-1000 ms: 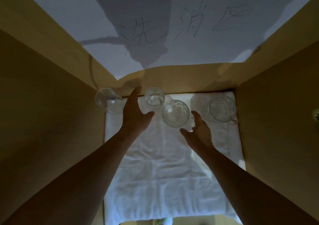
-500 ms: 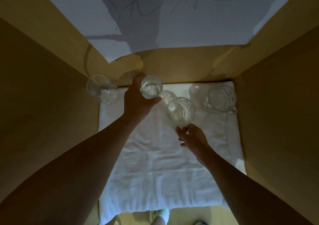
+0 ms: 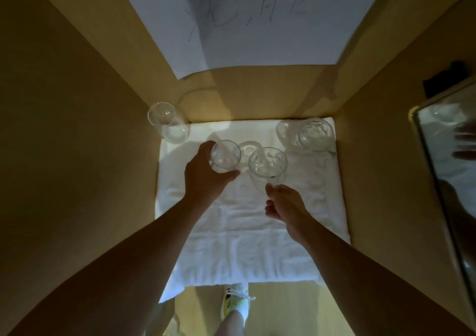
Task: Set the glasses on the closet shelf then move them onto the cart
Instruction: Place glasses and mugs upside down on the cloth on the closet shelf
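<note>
Glass is slick, so with your left hand (image 3: 206, 178) wrapped round the smooth glass (image 3: 225, 154) and your right hand (image 3: 284, 203) pinching the dimpled glass (image 3: 268, 164) low down, lift both straight up off the white towel (image 3: 244, 232), apart.

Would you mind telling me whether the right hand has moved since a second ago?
Yes. The right hand closed in on the patterned glass and now grips it, judged against the white towel.

right hand (image 3: 284, 204) fingers hidden beneath patterned glass (image 3: 268, 165), sign writing (image 3: 247, 10) blurred
</note>
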The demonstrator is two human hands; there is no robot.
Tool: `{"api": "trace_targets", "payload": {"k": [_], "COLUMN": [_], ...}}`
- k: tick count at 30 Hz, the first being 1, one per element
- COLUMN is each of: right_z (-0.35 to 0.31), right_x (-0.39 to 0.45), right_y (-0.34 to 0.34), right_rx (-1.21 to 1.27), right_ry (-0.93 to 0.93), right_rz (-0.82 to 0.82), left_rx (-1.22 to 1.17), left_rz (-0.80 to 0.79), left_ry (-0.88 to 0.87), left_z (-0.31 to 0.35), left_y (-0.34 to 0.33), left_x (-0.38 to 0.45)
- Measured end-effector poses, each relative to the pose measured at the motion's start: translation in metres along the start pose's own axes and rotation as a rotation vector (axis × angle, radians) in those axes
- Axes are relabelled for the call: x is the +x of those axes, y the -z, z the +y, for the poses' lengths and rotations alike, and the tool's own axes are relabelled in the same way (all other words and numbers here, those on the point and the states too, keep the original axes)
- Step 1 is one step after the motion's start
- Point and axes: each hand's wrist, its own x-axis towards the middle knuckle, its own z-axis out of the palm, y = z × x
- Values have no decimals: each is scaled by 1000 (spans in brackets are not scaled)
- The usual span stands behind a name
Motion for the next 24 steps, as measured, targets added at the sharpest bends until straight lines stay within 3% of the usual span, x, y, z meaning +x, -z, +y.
{"api": "trace_targets", "payload": {"k": [7,24], "right_z": [-24,-92], "right_x": [-79,-316], "right_y": [12,76], "right_rx": [101,99], "right_ry": [55,486], "right_rz": [-3,-46], "left_rx": [-96,-268], "left_rz": [52,261], "left_ry": [-16,-206], "left_z": [46,238], "left_y": [37,201], "left_x": [-57,-201]}}
